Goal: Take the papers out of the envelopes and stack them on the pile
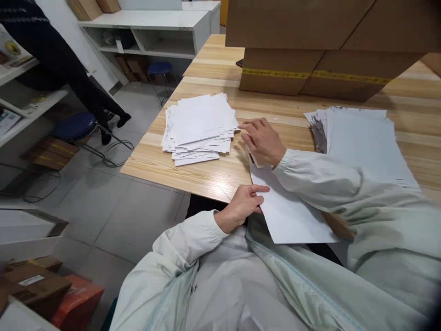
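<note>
A white sheet of paper [292,211] lies at the near edge of the wooden table, its lower end reaching over my lap. My left hand [243,206] pinches its left edge, thumb and index finger on top and the other fingers curled below. Over the sheet's far end is my right hand [263,141], fingers bent around something pale with a dark edge, mostly hidden under the palm. Left of that hand sits a loose stack of white papers [201,122]. A taller stack of paper sheets [365,142] stands beyond my right forearm.
Large cardboard boxes [282,69] are piled at the table's [186,177] back. Blue stools [76,125], a white shelf unit [155,20] and a standing person's legs [76,69] are to the left. More boxes [37,285] lie on the floor at lower left.
</note>
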The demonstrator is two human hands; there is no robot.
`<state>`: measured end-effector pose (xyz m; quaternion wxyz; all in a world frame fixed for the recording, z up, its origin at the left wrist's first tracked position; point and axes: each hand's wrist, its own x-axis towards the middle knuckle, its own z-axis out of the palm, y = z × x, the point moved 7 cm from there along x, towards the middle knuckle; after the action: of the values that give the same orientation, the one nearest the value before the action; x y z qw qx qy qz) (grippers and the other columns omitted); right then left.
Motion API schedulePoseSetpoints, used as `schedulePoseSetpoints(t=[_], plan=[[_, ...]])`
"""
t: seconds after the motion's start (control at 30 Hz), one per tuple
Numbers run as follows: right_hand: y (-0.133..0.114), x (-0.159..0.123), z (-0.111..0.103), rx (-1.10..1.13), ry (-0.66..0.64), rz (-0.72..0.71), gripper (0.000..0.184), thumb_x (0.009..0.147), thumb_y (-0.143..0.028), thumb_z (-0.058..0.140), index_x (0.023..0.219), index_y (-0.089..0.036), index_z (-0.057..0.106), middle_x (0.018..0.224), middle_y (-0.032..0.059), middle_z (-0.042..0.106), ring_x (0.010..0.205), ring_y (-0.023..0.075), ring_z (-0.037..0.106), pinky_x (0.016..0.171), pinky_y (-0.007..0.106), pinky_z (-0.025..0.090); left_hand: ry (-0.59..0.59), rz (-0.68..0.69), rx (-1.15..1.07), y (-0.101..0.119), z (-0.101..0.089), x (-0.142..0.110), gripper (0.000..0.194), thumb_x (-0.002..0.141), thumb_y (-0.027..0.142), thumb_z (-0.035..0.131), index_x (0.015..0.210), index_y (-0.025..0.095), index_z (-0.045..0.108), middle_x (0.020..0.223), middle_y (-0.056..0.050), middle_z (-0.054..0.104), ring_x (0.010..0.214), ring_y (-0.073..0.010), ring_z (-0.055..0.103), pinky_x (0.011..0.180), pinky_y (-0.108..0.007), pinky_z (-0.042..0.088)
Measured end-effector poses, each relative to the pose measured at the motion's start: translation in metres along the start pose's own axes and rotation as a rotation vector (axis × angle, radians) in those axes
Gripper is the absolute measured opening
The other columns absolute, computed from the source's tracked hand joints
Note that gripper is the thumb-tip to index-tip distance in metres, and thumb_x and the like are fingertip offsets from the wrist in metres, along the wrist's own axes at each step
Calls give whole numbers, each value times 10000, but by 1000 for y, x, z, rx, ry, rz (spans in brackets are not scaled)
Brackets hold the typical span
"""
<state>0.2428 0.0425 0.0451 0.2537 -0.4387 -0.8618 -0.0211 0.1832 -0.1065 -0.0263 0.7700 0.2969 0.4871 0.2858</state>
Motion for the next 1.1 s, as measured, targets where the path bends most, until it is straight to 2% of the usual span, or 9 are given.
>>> schedulePoseSetpoints(t=[0.13,0.37,0.57,0.63,0.73,0.83,0.93,1.0,1.1], plan=[[-4,-2,36,-16,-57,32,416,1029,-333,323,1277,-144,598,1349,162,598,1277,314,461,1045,497,391,4,-23,2,-1,-3,4,430,802,-64,491,1190,21,656,650,22,570,580,-81,586,579,-206,540],[-9,0,41,-90,-41,124,409,1022,-327,345,1306,-150,580,1387,145,573,1303,313,436,1070,481,344,8,-13,-8,4,-10,6,446,796,-78,491,1206,5,644,625,31,555,549,-80,578,564,-212,540],[-10,22,2,-2,90,132,448,1003,-357,416,1385,-150,528,1435,135,554,1318,301,472,1105,498,373,44,94,80,8,-33,-11,461,811,-46,503,1240,33,651,598,42,555,558,-80,576,602,-218,548],[-6,8,-31,64,152,141,429,989,-380,453,1334,-154,568,1365,140,606,1275,293,530,1088,493,412,73,246,231,5,-50,-31,430,845,8,517,1235,92,678,710,-10,671,651,-107,641,667,-240,569],[9,-46,-66,233,121,324,410,979,-489,472,1128,-168,680,1057,116,718,928,242,684,849,409,553,245,743,564,10,-80,-84,341,903,97,546,1182,178,725,1069,-83,765,942,-169,713,833,-272,572],[-4,-113,-54,576,-198,488,510,964,-623,444,1052,-193,704,915,89,742,807,209,701,750,360,576,386,1132,733,10,-93,-133,427,908,46,545,1259,244,683,1094,-49,773,885,-126,725,771,-207,562],[-54,-155,-38,994,-383,452,566,909,-687,500,1154,-208,676,1005,94,744,903,227,707,777,363,586,377,1265,798,16,-84,-146,508,887,-13,554,1301,265,650,1051,-23,782,827,-99,732,693,-161,552],[-69,-165,-40,1053,-265,507,488,890,-651,565,1080,-221,696,959,73,738,852,218,690,722,346,576,353,1304,775,25,-71,-142,494,890,-16,556,1284,263,658,1054,-24,781,862,-106,739,711,-160,562],[-38,-173,-78,699,185,706,324,861,-546,666,845,-222,682,714,15,639,624,159,557,537,289,447,243,1298,680,42,-52,-126,459,920,9,534,1303,241,638,1061,-38,772,830,-99,738,723,-167,586]])
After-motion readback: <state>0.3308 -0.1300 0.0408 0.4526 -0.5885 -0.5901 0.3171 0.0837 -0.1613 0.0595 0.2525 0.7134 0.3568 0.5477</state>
